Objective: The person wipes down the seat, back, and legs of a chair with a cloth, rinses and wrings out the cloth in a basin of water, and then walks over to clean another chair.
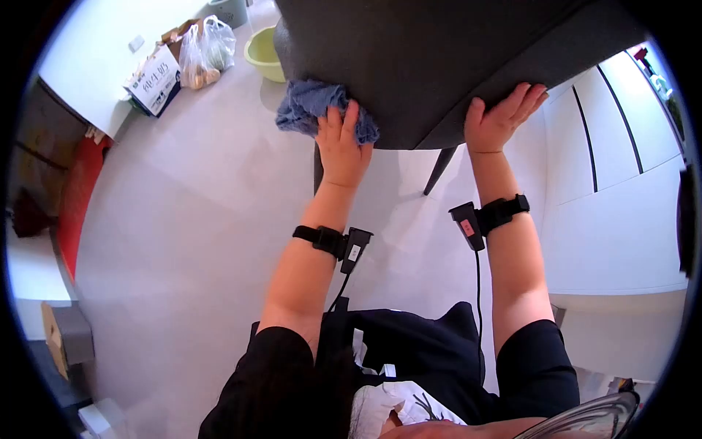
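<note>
My left hand point(344, 150) presses a crumpled blue cloth point(311, 102) against the left side of a dark grey chair point(409, 66). Its fingers lie over the cloth, and part of the cloth is hidden beneath them. Fingers outstretched, my right hand point(501, 124) rests on the chair's surface farther right and holds nothing. A slim dark chair leg point(441, 172) shows below the edge between my arms. Each forearm wears a black strap with a small cabled device.
A light green basin point(265, 55) stands on the floor left of the chair. Beyond it are a white plastic bag point(207, 51) and a milk carton box point(155, 82). White cabinets point(610, 139) line the right side. A red mat point(82, 197) lies at the far left.
</note>
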Tool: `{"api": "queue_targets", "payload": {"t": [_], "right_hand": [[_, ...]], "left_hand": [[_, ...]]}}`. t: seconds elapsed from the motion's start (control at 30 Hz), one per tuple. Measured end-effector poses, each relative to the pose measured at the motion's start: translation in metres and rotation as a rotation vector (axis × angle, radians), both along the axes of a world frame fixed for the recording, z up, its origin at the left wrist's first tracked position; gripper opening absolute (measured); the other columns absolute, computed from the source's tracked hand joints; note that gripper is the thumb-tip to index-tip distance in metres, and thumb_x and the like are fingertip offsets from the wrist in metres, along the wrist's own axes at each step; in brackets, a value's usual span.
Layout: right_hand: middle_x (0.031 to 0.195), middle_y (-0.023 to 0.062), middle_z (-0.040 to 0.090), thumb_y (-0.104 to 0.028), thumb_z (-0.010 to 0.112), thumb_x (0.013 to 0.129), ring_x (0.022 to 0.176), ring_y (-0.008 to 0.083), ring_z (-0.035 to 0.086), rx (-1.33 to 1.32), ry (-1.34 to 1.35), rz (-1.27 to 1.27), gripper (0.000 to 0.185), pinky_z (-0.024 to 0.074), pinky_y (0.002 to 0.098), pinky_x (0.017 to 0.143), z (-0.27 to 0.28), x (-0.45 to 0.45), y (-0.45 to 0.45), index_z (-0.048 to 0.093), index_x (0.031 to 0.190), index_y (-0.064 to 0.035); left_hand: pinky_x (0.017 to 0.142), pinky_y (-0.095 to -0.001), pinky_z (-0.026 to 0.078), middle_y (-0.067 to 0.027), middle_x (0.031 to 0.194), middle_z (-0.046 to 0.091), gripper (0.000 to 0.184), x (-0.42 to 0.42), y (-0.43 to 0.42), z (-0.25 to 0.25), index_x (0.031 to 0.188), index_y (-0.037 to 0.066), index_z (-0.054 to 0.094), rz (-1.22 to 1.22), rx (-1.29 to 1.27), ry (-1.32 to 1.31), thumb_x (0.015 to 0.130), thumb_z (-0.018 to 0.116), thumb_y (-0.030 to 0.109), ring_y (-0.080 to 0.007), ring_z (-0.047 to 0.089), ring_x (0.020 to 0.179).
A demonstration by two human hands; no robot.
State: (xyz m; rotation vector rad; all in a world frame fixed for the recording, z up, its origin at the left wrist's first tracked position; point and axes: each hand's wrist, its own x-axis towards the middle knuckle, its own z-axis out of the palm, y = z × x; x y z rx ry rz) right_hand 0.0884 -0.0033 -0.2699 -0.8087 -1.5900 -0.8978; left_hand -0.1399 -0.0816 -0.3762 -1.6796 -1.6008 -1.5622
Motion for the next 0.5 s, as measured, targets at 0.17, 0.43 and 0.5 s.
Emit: {"api": "queue_targets", "payload": {"t": [0.17,0.43,0.5], "right_hand": [[0.151,0.0288,0.008,-0.039,0.057,0.087,0.137,0.0521,0.009,-0.271,0.023,0.014,0.081,0.0131,0.0584,0.110,-0.007,0.005,-0.015,0.015,0.146,-0.0031],[0.154,0.0112,0.019,-0.033,0.041,0.097,0.136,0.0281,0.030,-1.283,0.575,0.517,0.061,0.0275,0.0411,0.108,-0.099,-0.009,-0.140,0.017,0.149,-0.0115],[0.150,0.0091,0.030,-0.048,0.039,0.098,0.131,0.0264,0.039,-1.585,0.710,0.512,0.062,0.0334,0.0423,0.103,-0.127,-0.016,-0.165,0.024,0.147,-0.0136]], "left_hand": [[0.100,-0.0410,0.035,-0.0248,0.131,0.045,0.057,-0.016,0.021,-0.057,0.133,-0.009,0.038,-0.183,-0.068,-0.945,0.089,0.056,0.023,-0.0353,0.042,0.122],[0.107,-0.0310,0.028,-0.0229,0.138,0.041,0.062,0.045,-0.021,-0.024,0.138,-0.008,0.032,-0.466,-0.023,-1.420,0.099,0.042,0.039,-0.0283,0.041,0.128],[0.094,-0.0313,0.041,-0.0132,0.124,0.052,0.061,0.061,-0.023,-0.042,0.136,-0.003,0.035,-0.531,-0.306,-1.627,0.099,0.040,0.045,-0.0201,0.051,0.109]]}}
